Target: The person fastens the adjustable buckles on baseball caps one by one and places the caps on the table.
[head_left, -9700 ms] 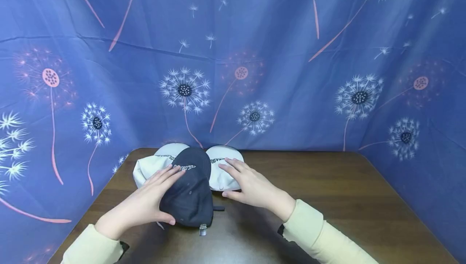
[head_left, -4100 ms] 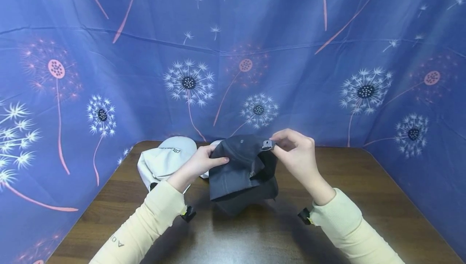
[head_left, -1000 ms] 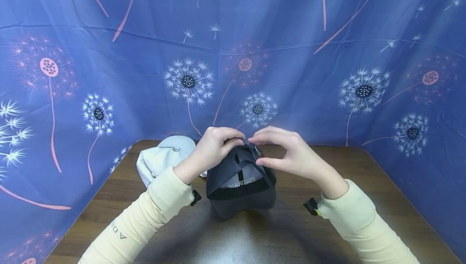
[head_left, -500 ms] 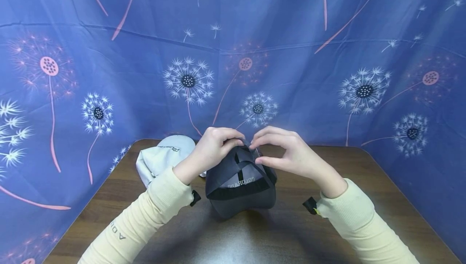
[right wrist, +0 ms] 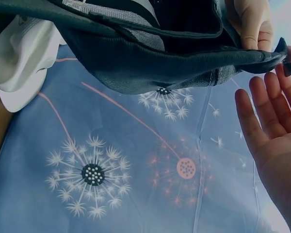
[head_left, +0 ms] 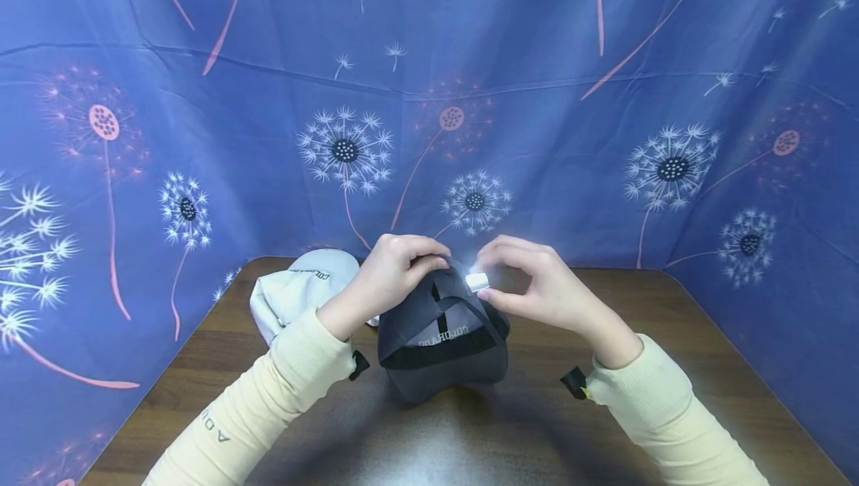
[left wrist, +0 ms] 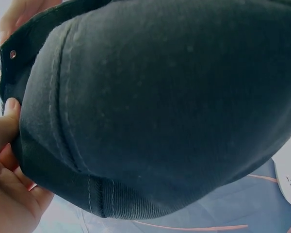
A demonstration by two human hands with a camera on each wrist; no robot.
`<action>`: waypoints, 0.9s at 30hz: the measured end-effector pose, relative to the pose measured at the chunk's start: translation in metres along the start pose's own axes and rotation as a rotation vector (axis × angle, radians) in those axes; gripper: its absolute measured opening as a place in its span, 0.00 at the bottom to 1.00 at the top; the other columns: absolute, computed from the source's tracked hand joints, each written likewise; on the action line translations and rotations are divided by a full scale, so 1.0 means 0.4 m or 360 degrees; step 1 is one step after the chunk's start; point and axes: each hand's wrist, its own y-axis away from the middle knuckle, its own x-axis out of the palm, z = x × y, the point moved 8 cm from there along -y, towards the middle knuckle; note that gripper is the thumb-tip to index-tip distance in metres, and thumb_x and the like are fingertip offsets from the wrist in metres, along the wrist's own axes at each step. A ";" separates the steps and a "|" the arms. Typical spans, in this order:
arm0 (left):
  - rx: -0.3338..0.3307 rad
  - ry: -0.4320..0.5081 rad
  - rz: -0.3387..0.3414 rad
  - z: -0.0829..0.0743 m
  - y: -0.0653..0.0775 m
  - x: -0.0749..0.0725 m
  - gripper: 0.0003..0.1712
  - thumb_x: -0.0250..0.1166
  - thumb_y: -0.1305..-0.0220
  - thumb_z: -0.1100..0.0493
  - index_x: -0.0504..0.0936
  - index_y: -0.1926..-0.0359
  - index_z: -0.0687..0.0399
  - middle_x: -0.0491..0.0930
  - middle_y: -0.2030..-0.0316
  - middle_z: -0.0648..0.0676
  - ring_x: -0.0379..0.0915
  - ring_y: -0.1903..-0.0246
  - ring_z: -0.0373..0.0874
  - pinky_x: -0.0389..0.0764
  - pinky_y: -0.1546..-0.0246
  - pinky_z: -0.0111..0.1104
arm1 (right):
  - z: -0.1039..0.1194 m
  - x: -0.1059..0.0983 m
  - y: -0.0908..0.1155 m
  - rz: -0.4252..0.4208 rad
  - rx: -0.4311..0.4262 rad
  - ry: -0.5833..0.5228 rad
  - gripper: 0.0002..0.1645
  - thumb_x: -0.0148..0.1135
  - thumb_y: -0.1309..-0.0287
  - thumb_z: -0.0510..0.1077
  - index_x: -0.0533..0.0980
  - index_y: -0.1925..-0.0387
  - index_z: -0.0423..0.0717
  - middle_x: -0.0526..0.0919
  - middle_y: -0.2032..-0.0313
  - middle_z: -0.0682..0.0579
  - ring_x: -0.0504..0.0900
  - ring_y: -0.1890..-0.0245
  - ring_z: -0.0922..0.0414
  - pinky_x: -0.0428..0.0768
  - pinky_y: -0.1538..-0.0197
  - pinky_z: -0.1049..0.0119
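Observation:
A dark baseball cap (head_left: 446,382) is held over the table with its inside towards me, brim at the bottom, embroidered letters showing reversed within. At its upper back edge my left hand (head_left: 385,277) pinches the fabric; the left wrist view shows the thumb (left wrist: 10,114) on that edge beside a small eyelet (left wrist: 13,55). My right hand (head_left: 553,292) pinches a shiny metal buckle (head_left: 477,282) at the cap's strap between thumb and fingertips. In the right wrist view the other fingers (right wrist: 247,114) of that hand are spread below the strap end.
A white cap (head_left: 302,292) lies at the table's back left. Another white cap (left wrist: 288,170) shows in the left wrist view, mostly hidden by the dark cap in the head view. A blue dandelion-print cloth (head_left: 570,173) rises behind the brown table (head_left: 637,322).
Earlier the dark cap lay crown up by the white caps; it was then lifted and turned. In the last half second the right hand moved slightly right, and the buckle tilted, now glinting brightly.

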 end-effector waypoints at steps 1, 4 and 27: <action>0.0001 0.0001 -0.0001 0.000 0.000 0.000 0.05 0.66 0.41 0.62 0.86 0.63 0.55 0.85 0.67 0.50 0.81 0.66 0.37 0.79 0.63 0.28 | 0.000 0.000 0.001 -0.0009 -0.0004 0.0004 0.17 0.70 0.52 0.38 0.79 0.59 0.56 0.80 0.59 0.62 0.77 0.57 0.66 0.75 0.53 0.69; -0.0006 -0.0008 -0.0001 -0.001 0.000 -0.001 0.05 0.66 0.41 0.61 0.86 0.63 0.55 0.85 0.67 0.49 0.81 0.66 0.37 0.79 0.63 0.28 | 0.001 -0.002 0.003 -0.0045 -0.0021 0.0000 0.17 0.70 0.52 0.37 0.79 0.60 0.56 0.80 0.61 0.62 0.78 0.61 0.64 0.75 0.55 0.70; 0.0006 -0.0061 -0.0017 -0.025 0.027 -0.008 0.15 0.67 0.41 0.56 0.83 0.53 0.53 0.83 0.57 0.50 0.78 0.53 0.38 0.76 0.50 0.30 | -0.052 0.004 0.035 -0.0272 0.0234 -0.0534 0.14 0.68 0.53 0.27 0.80 0.60 0.36 0.81 0.61 0.45 0.82 0.63 0.56 0.81 0.60 0.67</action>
